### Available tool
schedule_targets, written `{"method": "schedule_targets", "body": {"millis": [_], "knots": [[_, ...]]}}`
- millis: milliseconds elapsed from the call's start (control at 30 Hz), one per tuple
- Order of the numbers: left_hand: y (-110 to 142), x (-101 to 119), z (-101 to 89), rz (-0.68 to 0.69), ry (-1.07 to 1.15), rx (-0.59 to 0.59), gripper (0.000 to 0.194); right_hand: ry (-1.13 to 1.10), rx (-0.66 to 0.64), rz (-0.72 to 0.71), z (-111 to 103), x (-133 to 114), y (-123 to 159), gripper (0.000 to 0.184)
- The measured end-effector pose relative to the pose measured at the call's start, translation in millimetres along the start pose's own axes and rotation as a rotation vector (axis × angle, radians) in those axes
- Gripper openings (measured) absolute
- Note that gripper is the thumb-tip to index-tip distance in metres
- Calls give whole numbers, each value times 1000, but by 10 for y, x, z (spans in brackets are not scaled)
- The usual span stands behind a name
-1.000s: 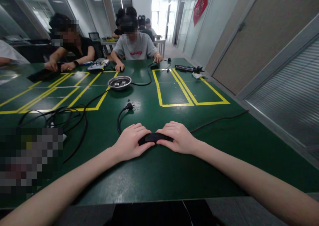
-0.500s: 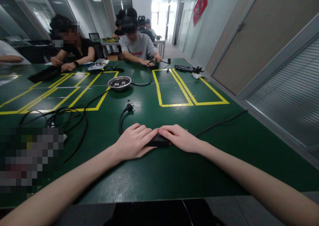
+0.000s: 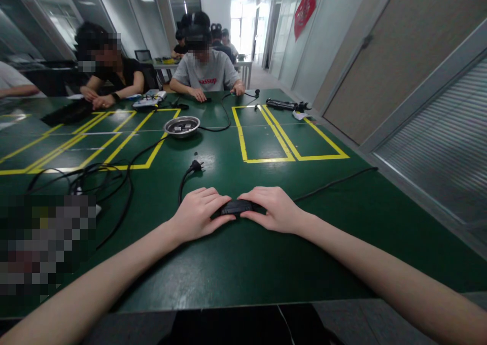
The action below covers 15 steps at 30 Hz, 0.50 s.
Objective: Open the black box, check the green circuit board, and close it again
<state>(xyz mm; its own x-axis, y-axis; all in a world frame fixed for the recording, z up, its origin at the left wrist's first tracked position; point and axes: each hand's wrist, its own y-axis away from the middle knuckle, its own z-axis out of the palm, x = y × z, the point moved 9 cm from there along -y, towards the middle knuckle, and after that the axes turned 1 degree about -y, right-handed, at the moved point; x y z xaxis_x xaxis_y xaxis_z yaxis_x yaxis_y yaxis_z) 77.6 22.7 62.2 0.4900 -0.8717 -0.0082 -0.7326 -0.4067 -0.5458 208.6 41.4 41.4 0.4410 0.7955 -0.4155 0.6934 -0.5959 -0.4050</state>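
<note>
Just left of the upper centre of the frame, a round metal bowl [image 3: 192, 131] rests on the green table [image 3: 243, 274]; within it lie several small metallic pieces [image 3: 183, 128], some seemingly cylindrical, too small to identify or count. At the lower centre, I hold a black power adapter [image 3: 236, 206] between my two hands. My left hand [image 3: 200, 210] is partly closed, its thumb and fingers pinching the adapter's left end; my right hand [image 3: 271, 208] is likewise partly closed about the right end. My grip covers both ends, leaving only the middle section exposed, and any marking on it is illegible. A cable [image 3: 180, 188] with a black plug [image 3: 197, 166] passes out of sight behind my left hand; a dark cord [image 3: 335, 184] emerges beyond my right hand towards the right of the frame. How either joins the adapter is concealed. At the lower left, a pixelated patch obscures whatever lies there, beside tangled black cables [image 3: 129, 193]. My forearms are cut off by the frame's lower corners.
</note>
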Motion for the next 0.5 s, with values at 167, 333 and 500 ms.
{"method": "schedule_targets", "body": {"millis": [167,333,500], "knots": [[37,38,9,50,-34,17,36,-286,-101,103,59,53,-10,34],[40,-40,6,7,3,48,36,-507,-79,257,109,160,-13,30],[23,-77,-141,-68,-11,130,49,-418,264,362,-260,539,12,29]]}}
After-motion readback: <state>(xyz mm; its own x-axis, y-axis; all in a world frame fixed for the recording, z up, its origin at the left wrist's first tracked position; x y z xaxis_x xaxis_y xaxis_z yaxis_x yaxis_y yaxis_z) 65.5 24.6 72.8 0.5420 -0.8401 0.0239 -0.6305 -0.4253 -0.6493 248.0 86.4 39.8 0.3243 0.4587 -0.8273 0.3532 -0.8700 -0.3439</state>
